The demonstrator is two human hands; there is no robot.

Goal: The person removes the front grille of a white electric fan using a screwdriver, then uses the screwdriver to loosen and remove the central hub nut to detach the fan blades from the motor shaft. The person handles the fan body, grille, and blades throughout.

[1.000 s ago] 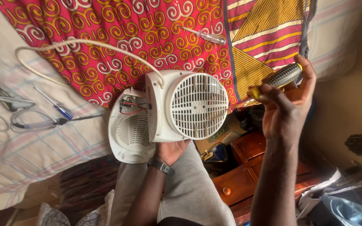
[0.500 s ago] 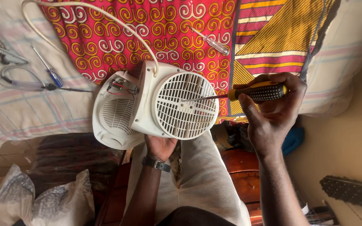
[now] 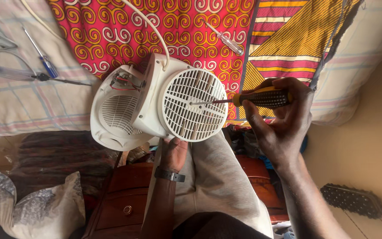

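White fan heater (image 3: 160, 104): centre of the frame, held above the person's lap, round front grille (image 3: 194, 105) facing the camera; rear shell with a smaller vent and exposed red and black wires at its left side. White cord (image 3: 153, 27) runs from its top toward the upper edge of the frame.

Left hand (image 3: 174, 152): directly beneath the heater, palm up, supporting its lower edge; the fingers are hidden behind the casing, so their grip cannot be told for certain. Dark wristband below.

Right hand (image 3: 279, 117): right of centre, fingers curled tight around the black-and-yellow handle of a screwdriver (image 3: 244, 98). Shaft points left; tip rests at the middle of the grille.

Bed: patterned red cloth (image 3: 120, 35), upper centre; a clear-handled screwdriver (image 3: 225, 40) lies on it, well apart from both hands. Blue-handled screwdriver (image 3: 40, 59) and a probe with grey wire loop, upper left, on checked sheet (image 3: 23, 106).

Wooden drawer unit (image 3: 120, 199): lower centre-left. Dark studded object (image 3: 352, 200): lower right.
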